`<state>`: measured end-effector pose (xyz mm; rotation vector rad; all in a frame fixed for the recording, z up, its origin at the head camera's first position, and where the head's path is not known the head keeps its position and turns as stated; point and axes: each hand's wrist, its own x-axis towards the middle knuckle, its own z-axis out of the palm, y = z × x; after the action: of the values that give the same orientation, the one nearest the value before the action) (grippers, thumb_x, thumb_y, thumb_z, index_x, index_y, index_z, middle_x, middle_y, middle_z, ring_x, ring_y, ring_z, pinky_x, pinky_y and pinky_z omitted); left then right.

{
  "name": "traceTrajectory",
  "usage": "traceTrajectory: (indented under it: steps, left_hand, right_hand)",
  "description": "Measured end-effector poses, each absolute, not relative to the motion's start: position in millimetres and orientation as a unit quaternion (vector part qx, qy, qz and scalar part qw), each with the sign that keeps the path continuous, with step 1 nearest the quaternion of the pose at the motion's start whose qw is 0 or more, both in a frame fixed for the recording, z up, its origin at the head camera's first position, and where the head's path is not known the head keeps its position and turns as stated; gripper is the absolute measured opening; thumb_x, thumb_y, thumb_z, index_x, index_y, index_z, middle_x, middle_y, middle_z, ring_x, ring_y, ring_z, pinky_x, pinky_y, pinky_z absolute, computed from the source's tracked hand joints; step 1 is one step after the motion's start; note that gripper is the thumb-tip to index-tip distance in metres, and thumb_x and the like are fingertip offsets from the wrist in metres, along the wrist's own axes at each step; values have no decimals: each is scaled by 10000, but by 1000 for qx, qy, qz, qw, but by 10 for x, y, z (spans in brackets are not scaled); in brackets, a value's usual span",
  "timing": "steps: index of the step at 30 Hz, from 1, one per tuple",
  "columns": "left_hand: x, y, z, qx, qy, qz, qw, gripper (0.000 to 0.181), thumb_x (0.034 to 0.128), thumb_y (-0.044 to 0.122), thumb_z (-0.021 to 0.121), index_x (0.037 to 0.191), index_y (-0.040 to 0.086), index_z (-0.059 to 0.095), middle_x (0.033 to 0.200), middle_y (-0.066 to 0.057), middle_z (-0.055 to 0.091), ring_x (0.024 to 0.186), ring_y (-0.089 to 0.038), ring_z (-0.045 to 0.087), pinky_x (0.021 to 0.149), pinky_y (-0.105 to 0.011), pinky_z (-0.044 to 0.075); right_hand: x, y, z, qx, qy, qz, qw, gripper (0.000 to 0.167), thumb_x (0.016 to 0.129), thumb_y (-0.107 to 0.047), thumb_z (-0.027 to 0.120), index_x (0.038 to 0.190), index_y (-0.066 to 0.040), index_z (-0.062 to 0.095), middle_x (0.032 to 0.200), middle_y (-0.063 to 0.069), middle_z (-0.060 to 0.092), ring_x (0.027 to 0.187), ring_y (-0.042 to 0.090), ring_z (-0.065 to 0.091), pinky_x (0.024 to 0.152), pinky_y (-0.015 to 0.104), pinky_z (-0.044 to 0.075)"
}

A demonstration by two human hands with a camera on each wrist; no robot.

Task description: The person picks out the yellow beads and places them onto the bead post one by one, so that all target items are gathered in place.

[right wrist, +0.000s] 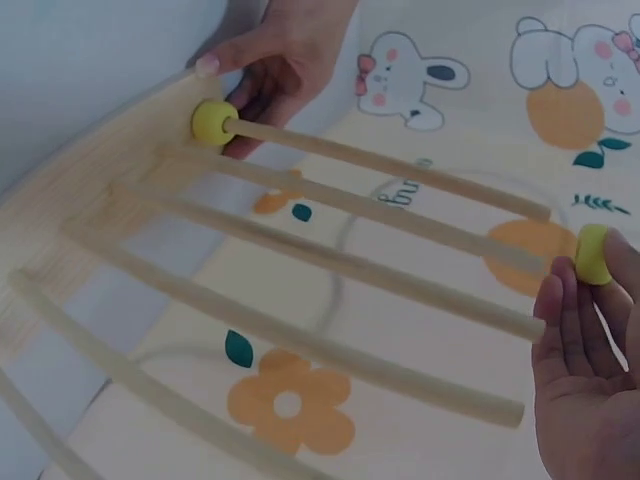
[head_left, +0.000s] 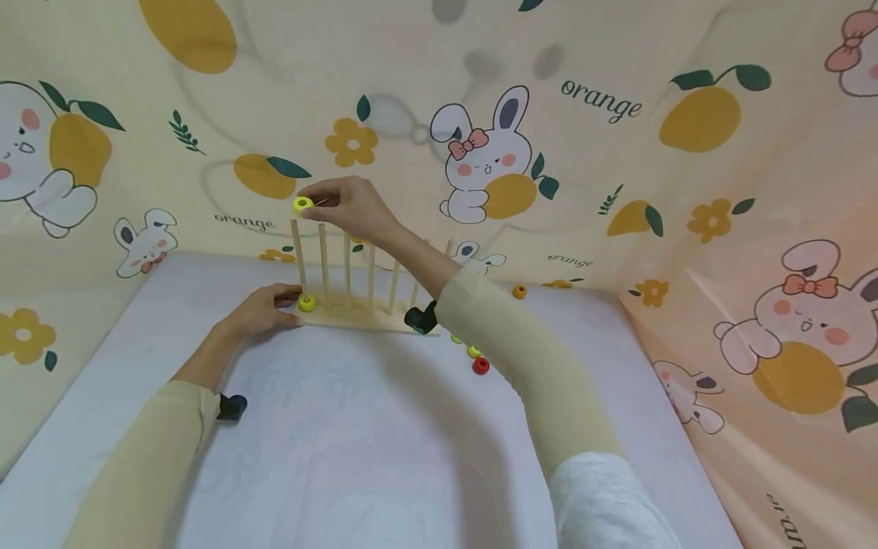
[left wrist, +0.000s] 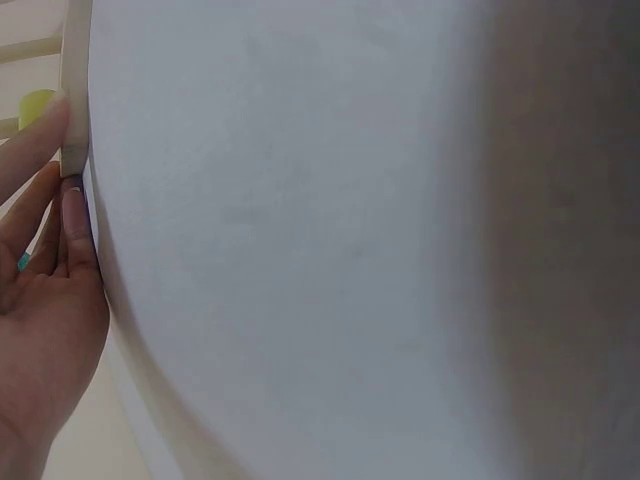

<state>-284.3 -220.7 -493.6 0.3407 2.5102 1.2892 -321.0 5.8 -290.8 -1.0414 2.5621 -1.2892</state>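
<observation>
Between the thumb and fingertips of my right hand (head_left: 353, 204) a yellow bead (head_left: 299, 210) is pinched, just above the top of the leftmost peg (head_left: 298, 248). That peg belongs to a wooden peg rack (head_left: 363, 319) with a row of upright pegs on a flat base. Another yellow bead (right wrist: 210, 124) sits around the same peg, down at the base. My left hand (head_left: 257, 311) grips the left end of the base, with the thumb on the near side and fingers behind, as the right wrist view shows. The right forearm hides part of the rack's right side.
Right of the rack lie a red bead (head_left: 481, 366), a yellow bead (head_left: 474, 351) and another yellow one partly behind the right sleeve. Farther back is an orange bead (head_left: 519, 291). Patterned cloth (head_left: 398, 69) stands behind and beside the white table surface (head_left: 309, 442).
</observation>
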Motion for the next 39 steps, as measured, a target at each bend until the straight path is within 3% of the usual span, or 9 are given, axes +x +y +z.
traceTrajectory:
  steps: [10,20,31,39]
  left_hand:
    - [-2874,-2186,-4955,114,878,437,158,754,886,105,743,1506,-37,339,1533,-245,370,1389,-416,373,1172,-532,296]
    - [-2881,-2193,-4960,110,882,431,156,747,886,106,744,1503,-37,347,1530,-246,373,1390,-414,371,1172,-526,300]
    - [-2856,-2207,-4979,111,881,432,156,745,889,111,743,1499,-45,346,1526,-253,375,1388,-418,374,1172,-526,299]
    - [-2868,-2227,-4971,117,878,441,144,740,875,83,751,1478,-86,355,1491,-289,402,1365,-427,403,1161,-517,321]
  right_hand:
    - [-3228,-40,-2962,-331,845,-414,73,352,923,-201,716,1255,-89,686,1122,8,724,963,39,672,825,150,539]
    - [-3268,-47,-2996,-328,860,-383,74,358,929,-278,710,1265,-157,698,1163,-39,721,960,32,663,803,163,534]
    - [-3295,-103,-3032,-327,867,-361,102,335,929,-251,713,1240,-128,710,1109,-44,739,939,32,669,809,147,527]
    - [-3279,-30,-2972,-335,852,-392,89,336,950,-232,686,1245,-72,697,1109,-25,735,956,25,665,824,147,532]
